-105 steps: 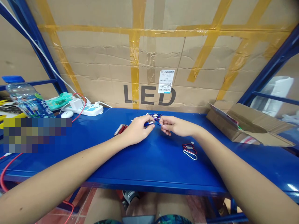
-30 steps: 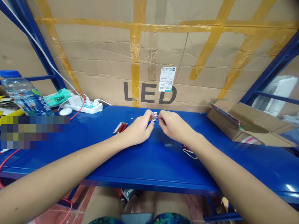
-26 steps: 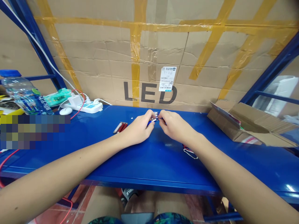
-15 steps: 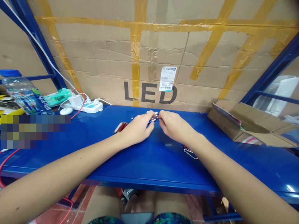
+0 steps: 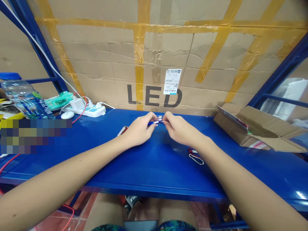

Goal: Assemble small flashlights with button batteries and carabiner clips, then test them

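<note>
Over the back of the blue table, my left hand [image 5: 141, 129] pinches a slim blue and silver pen-like piece [image 5: 154, 123]. My right hand [image 5: 176, 126] is closed at its other end, with thumb and fingertips pressed together on a small part I cannot make out. Between and behind the fingertips lie several silver-ended pieces [image 5: 159, 117], partly hidden. Beside my left wrist are red and silver tube-like pieces [image 5: 122, 131], half covered by the hand. Red and silver carabiners [image 5: 196, 157] lie near my right forearm.
A blue table [image 5: 149, 166] spans the view before a large cardboard box [image 5: 108, 64]. An open carton [image 5: 243, 131] stands right. On the left are a power strip [image 5: 93, 111], a white mouse [image 5: 67, 115], a bottle [image 5: 26, 99] and red cable [image 5: 84, 109].
My hands have drawn slightly apart, and more of the blue and silver piece shows between them. My left hand has shifted left, covering more of the red tubes.
</note>
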{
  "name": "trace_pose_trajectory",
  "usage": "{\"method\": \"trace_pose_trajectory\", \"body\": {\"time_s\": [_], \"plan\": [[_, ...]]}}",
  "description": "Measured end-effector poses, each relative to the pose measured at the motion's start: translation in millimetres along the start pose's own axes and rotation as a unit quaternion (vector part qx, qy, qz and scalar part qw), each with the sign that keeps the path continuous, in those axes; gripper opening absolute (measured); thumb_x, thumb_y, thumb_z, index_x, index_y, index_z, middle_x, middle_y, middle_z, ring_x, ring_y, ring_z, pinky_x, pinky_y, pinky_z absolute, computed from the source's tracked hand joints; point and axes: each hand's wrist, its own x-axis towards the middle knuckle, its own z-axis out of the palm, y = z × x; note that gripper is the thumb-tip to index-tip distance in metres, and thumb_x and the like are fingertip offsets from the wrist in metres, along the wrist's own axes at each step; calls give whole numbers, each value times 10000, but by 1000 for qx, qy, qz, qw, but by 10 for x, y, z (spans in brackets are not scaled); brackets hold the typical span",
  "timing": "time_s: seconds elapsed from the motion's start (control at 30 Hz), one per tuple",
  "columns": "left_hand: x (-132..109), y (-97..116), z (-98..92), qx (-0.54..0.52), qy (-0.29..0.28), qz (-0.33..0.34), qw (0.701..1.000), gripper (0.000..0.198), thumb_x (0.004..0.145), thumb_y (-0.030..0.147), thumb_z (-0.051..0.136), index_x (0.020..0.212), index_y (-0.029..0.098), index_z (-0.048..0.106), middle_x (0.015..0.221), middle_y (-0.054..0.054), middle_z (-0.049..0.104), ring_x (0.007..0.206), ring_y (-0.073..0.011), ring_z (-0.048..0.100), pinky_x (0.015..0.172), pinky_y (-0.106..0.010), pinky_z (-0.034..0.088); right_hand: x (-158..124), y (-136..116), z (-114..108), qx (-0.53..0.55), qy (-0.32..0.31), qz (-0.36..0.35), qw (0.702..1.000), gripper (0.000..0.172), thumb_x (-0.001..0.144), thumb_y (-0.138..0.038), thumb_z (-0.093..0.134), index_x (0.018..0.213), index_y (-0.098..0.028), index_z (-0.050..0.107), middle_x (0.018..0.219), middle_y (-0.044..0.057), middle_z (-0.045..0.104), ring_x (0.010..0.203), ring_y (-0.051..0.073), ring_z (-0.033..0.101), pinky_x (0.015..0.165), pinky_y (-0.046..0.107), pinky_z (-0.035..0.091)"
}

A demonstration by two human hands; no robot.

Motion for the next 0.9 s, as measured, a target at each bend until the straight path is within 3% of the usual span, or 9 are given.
{"method": "trace_pose_trajectory", "body": {"time_s": [0.27,0.47,0.63,0.9], "plan": [[66,-178,-20,-71,4,6,997,159,866,157,543,1013,197,586,1047,-49,684,987,-201,633,914,-387,488,53,283,84,218,-49,43,974,53,919,-180,456,940,-221,481,811,28,677,699,165,639,638,301,485],[55,-155,-6,-146,37,31,988,187,838,176,622,1016,193,566,1031,-55,687,1006,-204,662,892,-365,511,65,250,74,296,-72,35,952,234,855,-190,561,1089,-201,546,873,40,724,817,191,680,779,350,517],[27,-72,-29,-97,28,71,992,181,860,166,616,1029,206,566,1020,-33,704,953,-176,673,812,-304,519,94,224,54,315,-75,6,946,173,858,-299,591,938,-182,691,1005,53,729,951,209,655,884,357,482],[15,-38,-35,-8,35,123,992,188,861,143,624,1029,215,580,1026,-20,681,949,-162,637,837,-305,511,90,197,110,328,-92,9,940,239,894,-351,570,859,-177,730,910,49,732,878,203,646,862,351,466]]}}
